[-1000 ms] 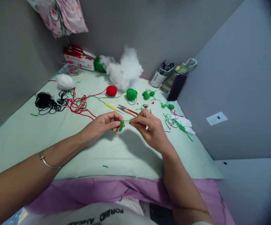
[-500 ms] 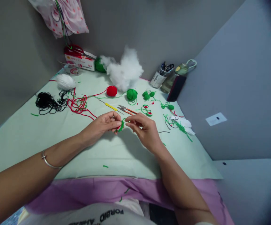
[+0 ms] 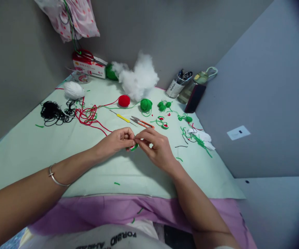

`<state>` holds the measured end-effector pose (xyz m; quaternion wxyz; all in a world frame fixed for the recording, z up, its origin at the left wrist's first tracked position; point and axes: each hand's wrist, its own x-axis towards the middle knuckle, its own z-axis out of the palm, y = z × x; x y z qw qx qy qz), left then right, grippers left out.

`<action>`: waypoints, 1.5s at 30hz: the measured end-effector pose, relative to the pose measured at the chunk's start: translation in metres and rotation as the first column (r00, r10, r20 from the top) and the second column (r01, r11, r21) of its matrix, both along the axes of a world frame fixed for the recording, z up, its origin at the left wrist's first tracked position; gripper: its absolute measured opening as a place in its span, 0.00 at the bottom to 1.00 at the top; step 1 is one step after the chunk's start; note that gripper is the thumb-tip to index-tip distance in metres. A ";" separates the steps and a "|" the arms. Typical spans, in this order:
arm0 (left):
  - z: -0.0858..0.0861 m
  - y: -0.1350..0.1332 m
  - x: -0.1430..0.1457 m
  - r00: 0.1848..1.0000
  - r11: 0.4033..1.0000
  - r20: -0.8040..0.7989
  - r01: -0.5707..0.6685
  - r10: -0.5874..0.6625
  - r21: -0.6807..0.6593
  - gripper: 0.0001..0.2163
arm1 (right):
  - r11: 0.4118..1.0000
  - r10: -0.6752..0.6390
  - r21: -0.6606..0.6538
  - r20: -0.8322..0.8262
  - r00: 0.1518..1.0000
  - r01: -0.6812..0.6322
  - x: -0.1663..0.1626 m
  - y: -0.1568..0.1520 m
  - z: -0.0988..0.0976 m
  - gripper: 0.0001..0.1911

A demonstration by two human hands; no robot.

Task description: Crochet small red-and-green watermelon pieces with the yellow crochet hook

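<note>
My left hand (image 3: 118, 141) is closed on a small crocheted piece (image 3: 134, 148) in green, white and red, mostly covered by the fingers. Pressed up against those fingertips, my right hand (image 3: 156, 147) pinches something too small to make out. Just beyond the hands lie orange-handled thread snips (image 3: 143, 122) and a yellow-handled crochet hook (image 3: 123, 118). Red yarn (image 3: 95, 121) trails over the table toward my left hand. Farther back sit a red yarn ball (image 3: 124, 100) and a green yarn ball (image 3: 146, 105).
White stuffing (image 3: 139, 77) is heaped at the back. Black yarn (image 3: 52, 111) and a white yarn ball (image 3: 73, 90) lie left. Small green crocheted pieces (image 3: 164, 105) and yarn scraps (image 3: 198, 140) lie right, before a pen cup (image 3: 174, 89), a bottle (image 3: 200, 76) and a phone (image 3: 195, 98).
My right hand has moved in to meet the left fingertips. Both hands sit slightly lower, the piece is more covered, and the snips' handles show more.
</note>
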<state>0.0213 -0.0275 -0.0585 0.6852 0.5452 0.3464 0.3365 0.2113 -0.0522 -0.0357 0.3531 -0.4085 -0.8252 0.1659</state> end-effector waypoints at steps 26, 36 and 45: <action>0.002 0.002 -0.006 0.992 0.998 0.108 -0.064 0.066 -0.021 0.08 | 0.969 0.049 0.247 -0.184 0.982 -0.002 -0.008 -0.002 -0.006 0.06; 0.000 0.002 -0.005 0.993 0.994 0.065 -0.099 0.097 0.039 0.07 | 0.946 0.046 0.324 -0.128 0.991 -0.002 -0.010 -0.001 -0.004 0.08; -0.013 0.010 -0.005 0.992 0.992 0.041 -0.114 0.116 -0.052 0.08 | 0.945 0.002 -0.284 -0.489 0.872 -0.162 -0.010 -0.004 0.005 0.07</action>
